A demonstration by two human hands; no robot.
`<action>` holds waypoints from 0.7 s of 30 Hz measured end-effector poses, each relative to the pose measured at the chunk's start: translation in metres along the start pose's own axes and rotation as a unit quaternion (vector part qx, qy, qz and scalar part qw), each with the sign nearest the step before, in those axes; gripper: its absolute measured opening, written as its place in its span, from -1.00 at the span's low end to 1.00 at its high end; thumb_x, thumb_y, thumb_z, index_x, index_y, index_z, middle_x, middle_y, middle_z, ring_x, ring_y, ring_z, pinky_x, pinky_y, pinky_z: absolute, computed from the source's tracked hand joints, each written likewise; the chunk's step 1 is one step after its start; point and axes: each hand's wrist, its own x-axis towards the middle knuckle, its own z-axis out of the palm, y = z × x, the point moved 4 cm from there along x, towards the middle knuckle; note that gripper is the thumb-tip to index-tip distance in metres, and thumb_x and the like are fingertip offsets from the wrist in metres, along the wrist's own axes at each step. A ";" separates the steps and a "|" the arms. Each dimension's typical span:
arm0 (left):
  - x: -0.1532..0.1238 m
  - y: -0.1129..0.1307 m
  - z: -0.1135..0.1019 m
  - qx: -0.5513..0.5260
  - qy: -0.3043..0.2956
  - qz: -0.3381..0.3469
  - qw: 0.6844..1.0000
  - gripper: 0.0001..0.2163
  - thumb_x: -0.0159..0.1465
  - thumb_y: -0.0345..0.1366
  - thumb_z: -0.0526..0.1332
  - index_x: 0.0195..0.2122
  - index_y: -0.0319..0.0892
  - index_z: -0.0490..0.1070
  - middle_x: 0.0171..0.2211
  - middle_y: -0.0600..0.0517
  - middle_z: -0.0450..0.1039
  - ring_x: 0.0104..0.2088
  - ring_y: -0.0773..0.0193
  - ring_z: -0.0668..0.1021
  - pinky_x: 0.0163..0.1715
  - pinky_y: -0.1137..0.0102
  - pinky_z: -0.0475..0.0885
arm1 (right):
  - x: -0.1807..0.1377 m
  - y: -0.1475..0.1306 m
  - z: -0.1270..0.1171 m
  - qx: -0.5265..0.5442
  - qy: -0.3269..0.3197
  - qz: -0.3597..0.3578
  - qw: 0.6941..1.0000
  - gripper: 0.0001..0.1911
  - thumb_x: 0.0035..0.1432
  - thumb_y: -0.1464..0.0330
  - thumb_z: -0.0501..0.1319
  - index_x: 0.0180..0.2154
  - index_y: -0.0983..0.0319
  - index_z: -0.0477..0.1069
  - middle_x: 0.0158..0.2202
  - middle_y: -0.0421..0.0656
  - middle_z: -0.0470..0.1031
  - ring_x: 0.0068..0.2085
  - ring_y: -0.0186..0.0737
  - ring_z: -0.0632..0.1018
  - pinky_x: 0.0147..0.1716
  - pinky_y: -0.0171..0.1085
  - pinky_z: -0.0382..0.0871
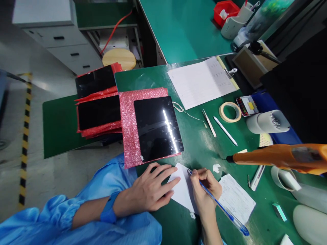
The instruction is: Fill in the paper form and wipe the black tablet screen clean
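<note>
A small white sheet of paper (pixel 184 190) lies on the glossy green surface (pixel 196 146) between the person's hands. From here I see the left hand (pixel 148 191) spread open, fingertips over the sheet's near side; the right hand (pixel 207 187) has its fingers closed around a slim blue-and-clear plastic pen (pixel 222 207), tip by the sheet's far edge.

White paper (pixel 181 195) is partly covered by L hand (pixel 150 190) & R hand (pixel 208 190); pt. of blue pen (pixel 226 210) is hidden by R hand. Writing on note (pixel 236 197), & on clipboard sheet (pixel 201 81) nr far edge of bench (pixel 143 80), is too small to be read. Orange tool (pixel 270 158) & black bulk (pixel 298 78) are cut off by frame's R edge; latter can't be ID'd.
</note>
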 end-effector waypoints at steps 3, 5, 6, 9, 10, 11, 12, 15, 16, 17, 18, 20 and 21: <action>-0.001 0.000 0.001 -0.002 0.004 -0.001 1.000 -0.74 0.52 -0.38 0.18 0.16 -0.22 0.54 0.17 -0.16 0.58 0.18 0.02 0.55 0.10 0.13 0.35 | -0.001 -0.003 0.000 0.009 -0.001 -0.002 1.000 -0.55 0.43 0.39 0.36 -0.47 0.17 0.20 -0.52 -0.30 0.40 -0.53 -0.43 0.36 -0.51 -0.41 0.27; -0.002 0.000 0.003 0.000 0.003 -0.002 1.000 -0.72 0.49 -0.38 0.22 0.18 -0.22 0.54 0.18 -0.16 0.57 0.19 0.01 0.55 0.10 0.13 0.36 | -0.003 -0.007 0.002 0.014 -0.001 -0.004 1.000 -0.56 0.44 0.41 0.35 -0.46 0.17 0.22 -0.50 -0.30 0.42 -0.52 -0.42 0.39 -0.50 -0.41 0.29; -0.003 0.000 0.003 0.002 0.001 -0.001 1.000 -0.71 0.47 -0.38 0.24 0.19 -0.22 0.54 0.18 -0.16 0.57 0.19 0.01 0.55 0.11 0.13 0.37 | -0.004 -0.008 0.004 0.014 -0.001 -0.003 1.000 -0.57 0.44 0.41 0.35 -0.46 0.17 0.24 -0.50 -0.29 0.42 -0.52 -0.42 0.40 -0.50 -0.41 0.29; -0.004 0.000 0.004 0.010 -0.003 0.005 1.000 -0.67 0.45 -0.38 0.26 0.22 -0.22 0.53 0.17 -0.16 0.57 0.19 0.01 0.54 0.10 0.13 0.38 | -0.006 -0.010 0.011 0.008 -0.008 0.002 1.000 -0.57 0.44 0.38 0.34 -0.47 0.17 0.24 -0.51 -0.29 0.40 -0.52 -0.41 0.38 -0.50 -0.38 0.27; -0.004 0.000 0.004 0.012 -0.001 0.006 1.000 -0.67 0.45 -0.37 0.26 0.22 -0.22 0.54 0.16 -0.15 0.58 0.19 0.01 0.54 0.09 0.13 0.38 | -0.007 -0.010 0.014 0.006 -0.009 0.005 1.000 -0.56 0.44 0.38 0.34 -0.48 0.17 0.23 -0.51 -0.30 0.40 -0.53 -0.41 0.37 -0.50 -0.38 0.27; -0.003 -0.001 0.003 0.012 0.001 0.006 1.000 -0.68 0.46 -0.37 0.26 0.21 -0.23 0.54 0.16 -0.15 0.58 0.18 0.01 0.54 0.09 0.13 0.38 | -0.007 -0.010 0.016 0.005 -0.009 0.007 1.000 -0.56 0.44 0.38 0.33 -0.48 0.17 0.22 -0.51 -0.30 0.40 -0.53 -0.41 0.37 -0.50 -0.38 0.27; -0.002 -0.001 0.002 0.011 0.004 0.006 1.000 -0.69 0.47 -0.38 0.25 0.20 -0.23 0.55 0.15 -0.15 0.59 0.18 0.01 0.55 0.09 0.13 0.38 | -0.007 -0.010 0.017 0.006 -0.008 0.008 1.000 -0.55 0.44 0.38 0.33 -0.48 0.17 0.21 -0.51 -0.30 0.40 -0.53 -0.42 0.37 -0.50 -0.38 0.26; 0.000 -0.001 0.000 0.004 0.013 0.002 1.000 -0.73 0.53 -0.38 0.18 0.18 -0.25 0.56 0.13 -0.15 0.61 0.16 0.03 0.56 0.08 0.13 0.38 | -0.006 -0.013 0.019 0.003 -0.006 -0.007 1.000 -0.56 0.43 0.41 0.34 -0.48 0.18 0.21 -0.51 -0.31 0.40 -0.52 -0.43 0.38 -0.50 -0.41 0.28; 0.001 -0.001 -0.001 0.003 0.016 0.001 1.000 -0.73 0.55 -0.38 0.15 0.17 -0.25 0.56 0.12 -0.14 0.61 0.15 0.03 0.56 0.08 0.13 0.37 | -0.006 -0.015 0.020 -0.001 -0.012 -0.019 1.000 -0.56 0.42 0.42 0.34 -0.47 0.18 0.21 -0.51 -0.32 0.40 -0.52 -0.44 0.38 -0.50 -0.41 0.27; 0.001 0.000 -0.001 0.003 0.018 0.000 1.000 -0.73 0.57 -0.38 0.13 0.17 -0.25 0.56 0.11 -0.14 0.62 0.14 0.04 0.56 0.07 0.13 0.37 | -0.005 -0.017 0.020 -0.006 -0.018 -0.030 0.999 -0.57 0.42 0.44 0.34 -0.47 0.19 0.21 -0.51 -0.32 0.40 -0.52 -0.44 0.38 -0.50 -0.41 0.27; 0.002 0.000 -0.001 0.004 0.019 -0.002 1.000 -0.73 0.58 -0.37 0.12 0.16 -0.25 0.56 0.10 -0.13 0.63 0.13 0.04 0.56 0.06 0.13 0.37 | -0.005 -0.018 0.021 -0.010 -0.023 -0.037 0.999 -0.58 0.42 0.45 0.33 -0.46 0.19 0.21 -0.50 -0.33 0.40 -0.53 -0.45 0.38 -0.50 -0.42 0.26; 0.001 0.000 0.000 0.003 0.022 -0.006 1.000 -0.74 0.58 -0.38 0.12 0.15 -0.25 0.56 0.10 -0.12 0.63 0.13 0.04 0.57 0.06 0.12 0.37 | -0.004 -0.020 0.023 -0.014 -0.031 -0.035 0.999 -0.59 0.42 0.47 0.32 -0.45 0.18 0.21 -0.50 -0.34 0.38 -0.53 -0.45 0.37 -0.51 -0.42 0.26; 0.001 0.000 0.001 0.002 0.023 -0.007 1.000 -0.75 0.57 -0.38 0.14 0.14 -0.25 0.56 0.10 -0.12 0.63 0.14 0.03 0.57 0.07 0.12 0.37 | -0.004 -0.020 0.023 -0.015 -0.030 -0.031 0.999 -0.59 0.42 0.47 0.31 -0.45 0.18 0.21 -0.50 -0.34 0.36 -0.53 -0.45 0.37 -0.51 -0.42 0.26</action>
